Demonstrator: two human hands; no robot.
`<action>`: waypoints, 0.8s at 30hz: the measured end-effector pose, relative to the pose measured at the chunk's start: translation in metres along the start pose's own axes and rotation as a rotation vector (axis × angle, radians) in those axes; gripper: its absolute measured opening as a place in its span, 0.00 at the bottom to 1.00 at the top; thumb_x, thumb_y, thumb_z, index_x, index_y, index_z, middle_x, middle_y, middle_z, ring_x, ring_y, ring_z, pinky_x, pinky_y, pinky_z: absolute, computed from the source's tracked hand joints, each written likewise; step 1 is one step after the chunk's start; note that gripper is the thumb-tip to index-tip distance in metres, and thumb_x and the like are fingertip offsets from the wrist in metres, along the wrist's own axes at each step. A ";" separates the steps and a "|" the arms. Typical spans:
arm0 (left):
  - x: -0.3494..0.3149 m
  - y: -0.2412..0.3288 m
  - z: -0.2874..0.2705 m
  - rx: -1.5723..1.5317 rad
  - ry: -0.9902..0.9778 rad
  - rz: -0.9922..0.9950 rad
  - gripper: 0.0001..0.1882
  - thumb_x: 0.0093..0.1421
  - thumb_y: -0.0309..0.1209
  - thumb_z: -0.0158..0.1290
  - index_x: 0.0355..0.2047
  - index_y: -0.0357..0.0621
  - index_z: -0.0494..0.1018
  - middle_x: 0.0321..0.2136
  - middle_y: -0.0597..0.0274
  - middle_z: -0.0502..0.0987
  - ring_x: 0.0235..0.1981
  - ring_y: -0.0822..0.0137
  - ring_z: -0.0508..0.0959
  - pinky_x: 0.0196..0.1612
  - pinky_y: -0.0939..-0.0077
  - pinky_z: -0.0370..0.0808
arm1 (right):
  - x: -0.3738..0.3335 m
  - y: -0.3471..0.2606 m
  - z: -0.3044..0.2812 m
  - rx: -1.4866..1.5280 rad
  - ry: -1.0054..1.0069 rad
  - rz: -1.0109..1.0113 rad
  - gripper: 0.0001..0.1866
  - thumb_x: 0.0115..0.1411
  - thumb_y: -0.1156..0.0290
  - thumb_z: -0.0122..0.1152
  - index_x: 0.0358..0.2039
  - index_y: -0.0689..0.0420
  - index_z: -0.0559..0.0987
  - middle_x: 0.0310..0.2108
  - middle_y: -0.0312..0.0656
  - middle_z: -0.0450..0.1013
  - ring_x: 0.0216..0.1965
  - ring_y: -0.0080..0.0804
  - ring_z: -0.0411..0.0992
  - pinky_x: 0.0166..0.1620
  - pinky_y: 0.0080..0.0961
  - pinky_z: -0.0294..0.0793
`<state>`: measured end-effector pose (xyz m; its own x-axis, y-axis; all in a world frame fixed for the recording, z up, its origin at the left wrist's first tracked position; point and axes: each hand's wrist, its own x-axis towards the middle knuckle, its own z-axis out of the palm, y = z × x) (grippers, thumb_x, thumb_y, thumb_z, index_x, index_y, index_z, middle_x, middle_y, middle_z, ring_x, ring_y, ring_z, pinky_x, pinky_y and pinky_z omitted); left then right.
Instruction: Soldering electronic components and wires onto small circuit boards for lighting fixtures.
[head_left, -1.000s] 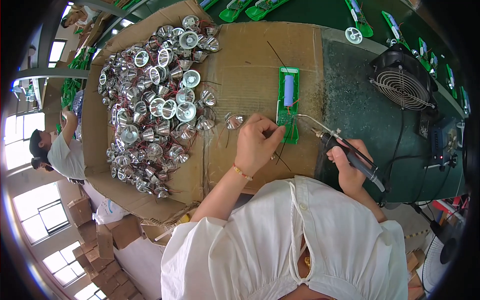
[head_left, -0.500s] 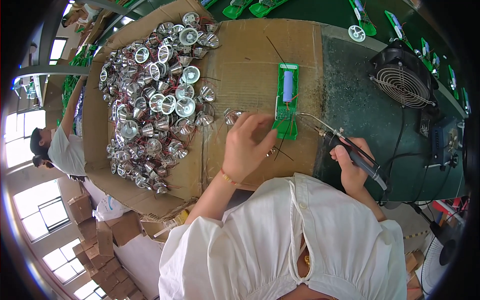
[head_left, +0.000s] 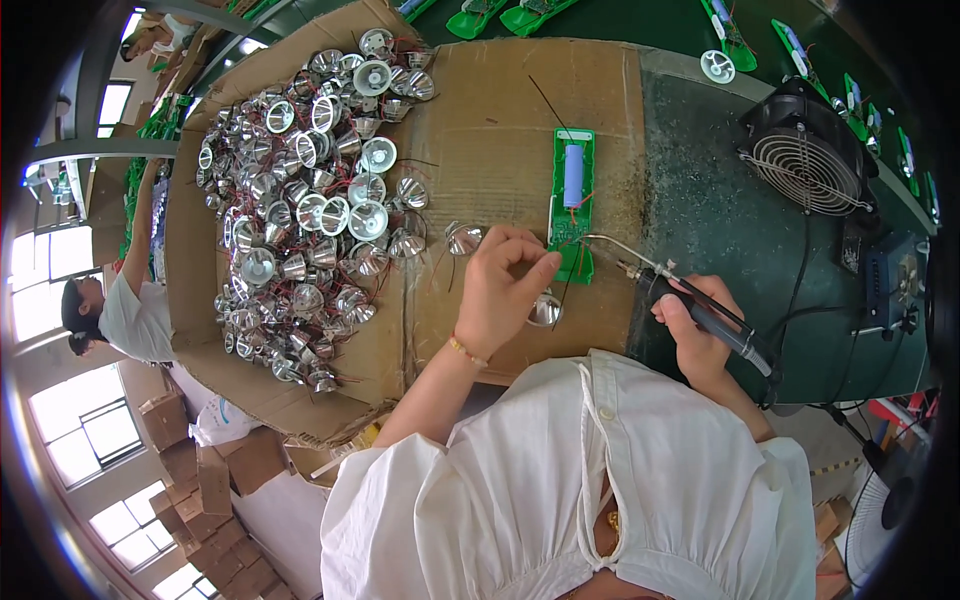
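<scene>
A green plastic housing (head_left: 585,268) lies upright on the cardboard in front of me. It holds a lilac cylindrical battery (head_left: 573,178) and a small green circuit board (head_left: 566,232). My left hand (head_left: 505,280) is closed at the left edge of the board, thumb and forefinger pinching what looks like a thin wire. Beneath it, a silver lamp reflector (head_left: 545,310) is partly covered by the fingers. My right hand (head_left: 705,330) grips a black soldering iron (head_left: 715,325); its bent metal guide tube (head_left: 620,243) reaches the board from the right.
A cardboard box (head_left: 190,290) on the left is heaped with wired silver reflectors (head_left: 310,215). One loose reflector (head_left: 463,238) lies by my left hand. A black fan (head_left: 805,165) and a blue box-shaped unit (head_left: 885,290) stand at right. More green housings (head_left: 735,45) line the far side.
My left fingers have closed together and shifted slightly right and down, uncovering more of the lower reflector. The iron's guide tube has moved a little left over the board.
</scene>
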<state>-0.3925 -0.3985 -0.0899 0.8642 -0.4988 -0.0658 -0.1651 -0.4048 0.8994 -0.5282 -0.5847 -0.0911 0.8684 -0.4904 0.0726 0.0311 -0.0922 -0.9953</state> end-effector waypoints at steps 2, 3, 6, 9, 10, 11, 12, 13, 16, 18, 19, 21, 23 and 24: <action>0.009 -0.003 0.001 -0.038 -0.006 -0.122 0.08 0.49 0.28 0.57 0.23 0.33 0.74 0.28 0.64 0.71 0.23 0.77 0.70 0.26 0.83 0.68 | 0.003 0.001 0.006 -0.003 0.001 0.005 0.09 0.51 0.74 0.60 0.31 0.65 0.71 0.22 0.43 0.73 0.23 0.22 0.72 0.27 0.16 0.70; 0.011 -0.002 0.000 -0.037 -0.004 -0.124 0.08 0.49 0.28 0.57 0.23 0.33 0.74 0.28 0.64 0.71 0.23 0.77 0.70 0.26 0.83 0.68 | 0.006 0.002 0.010 -0.006 0.001 0.009 0.09 0.52 0.74 0.60 0.31 0.65 0.72 0.22 0.42 0.73 0.23 0.22 0.72 0.27 0.16 0.70; 0.014 0.000 -0.002 0.102 -0.052 -0.108 0.08 0.49 0.28 0.58 0.22 0.34 0.74 0.27 0.64 0.71 0.24 0.77 0.70 0.26 0.84 0.67 | 0.010 0.004 0.016 0.117 0.026 0.114 0.08 0.52 0.75 0.59 0.31 0.65 0.72 0.22 0.42 0.73 0.23 0.21 0.71 0.27 0.15 0.70; 0.014 -0.001 -0.001 0.017 -0.035 -0.111 0.08 0.47 0.30 0.58 0.19 0.37 0.74 0.23 0.60 0.72 0.24 0.69 0.71 0.28 0.77 0.68 | 0.010 0.007 0.016 0.090 0.022 0.133 0.09 0.52 0.74 0.59 0.31 0.65 0.71 0.22 0.41 0.73 0.23 0.21 0.71 0.27 0.16 0.71; 0.014 -0.001 -0.001 0.016 -0.045 -0.120 0.08 0.47 0.30 0.58 0.19 0.37 0.74 0.23 0.60 0.72 0.24 0.69 0.71 0.28 0.77 0.67 | 0.010 0.006 0.017 0.091 0.022 0.133 0.09 0.52 0.74 0.59 0.31 0.65 0.71 0.22 0.41 0.73 0.23 0.21 0.71 0.27 0.16 0.71; 0.015 -0.001 -0.001 0.016 -0.053 -0.127 0.08 0.47 0.30 0.58 0.19 0.37 0.74 0.23 0.60 0.72 0.24 0.69 0.71 0.28 0.78 0.67 | 0.011 0.005 0.017 0.140 0.034 0.183 0.09 0.52 0.74 0.59 0.31 0.65 0.71 0.22 0.41 0.73 0.23 0.21 0.71 0.27 0.16 0.71; 0.015 -0.002 -0.001 0.016 -0.051 -0.126 0.08 0.47 0.30 0.58 0.19 0.37 0.74 0.23 0.60 0.72 0.24 0.69 0.71 0.28 0.78 0.67 | 0.011 0.004 0.017 0.190 0.047 0.233 0.09 0.52 0.74 0.59 0.31 0.65 0.71 0.22 0.41 0.73 0.23 0.21 0.71 0.27 0.16 0.71; 0.015 -0.002 -0.001 -0.001 -0.054 -0.137 0.08 0.47 0.30 0.58 0.19 0.36 0.74 0.23 0.60 0.72 0.24 0.69 0.71 0.28 0.78 0.67 | 0.013 0.002 0.018 0.191 0.046 0.231 0.09 0.52 0.74 0.59 0.31 0.65 0.71 0.22 0.41 0.73 0.23 0.21 0.71 0.27 0.16 0.71; 0.014 -0.004 -0.003 -0.015 -0.061 -0.147 0.09 0.47 0.30 0.58 0.19 0.36 0.74 0.24 0.60 0.72 0.24 0.69 0.71 0.28 0.78 0.67 | 0.013 0.000 0.019 0.243 0.070 0.225 0.09 0.52 0.74 0.59 0.31 0.65 0.71 0.22 0.41 0.72 0.24 0.21 0.71 0.27 0.16 0.72; 0.016 -0.005 -0.003 -0.015 -0.067 -0.140 0.09 0.47 0.30 0.58 0.20 0.36 0.74 0.24 0.60 0.72 0.24 0.69 0.71 0.28 0.78 0.68 | 0.013 0.003 0.017 0.155 -0.003 0.233 0.09 0.53 0.74 0.59 0.31 0.65 0.71 0.23 0.41 0.72 0.24 0.21 0.71 0.27 0.16 0.72; 0.016 -0.006 -0.002 -0.027 -0.069 -0.147 0.09 0.47 0.30 0.58 0.20 0.36 0.74 0.24 0.60 0.72 0.24 0.70 0.71 0.28 0.78 0.68 | 0.014 0.003 0.016 0.153 -0.001 0.230 0.09 0.53 0.74 0.59 0.31 0.65 0.71 0.23 0.41 0.72 0.24 0.21 0.71 0.27 0.16 0.72; 0.015 -0.006 -0.002 -0.036 -0.068 -0.153 0.09 0.47 0.30 0.58 0.20 0.36 0.74 0.24 0.60 0.72 0.24 0.70 0.71 0.28 0.78 0.68 | 0.013 0.001 0.016 0.184 0.011 0.262 0.09 0.53 0.74 0.59 0.31 0.64 0.71 0.24 0.41 0.72 0.24 0.21 0.71 0.28 0.16 0.72; 0.016 -0.006 -0.003 -0.024 -0.074 -0.140 0.09 0.47 0.30 0.58 0.20 0.36 0.74 0.24 0.60 0.71 0.24 0.70 0.71 0.28 0.78 0.68 | 0.012 0.000 0.018 0.212 0.033 0.266 0.09 0.53 0.73 0.59 0.31 0.64 0.71 0.24 0.41 0.72 0.24 0.21 0.71 0.28 0.16 0.72; 0.016 -0.006 -0.003 -0.023 -0.073 -0.136 0.09 0.47 0.30 0.58 0.20 0.36 0.74 0.24 0.60 0.71 0.24 0.70 0.71 0.28 0.78 0.68 | 0.012 0.000 0.019 0.239 0.055 0.271 0.09 0.53 0.73 0.59 0.31 0.64 0.71 0.24 0.41 0.72 0.24 0.21 0.71 0.28 0.16 0.72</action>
<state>-0.3765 -0.4017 -0.0946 0.8411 -0.4949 -0.2184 -0.0370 -0.4554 0.8895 -0.5084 -0.5742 -0.0917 0.8331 -0.5160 -0.1991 -0.0763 0.2493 -0.9654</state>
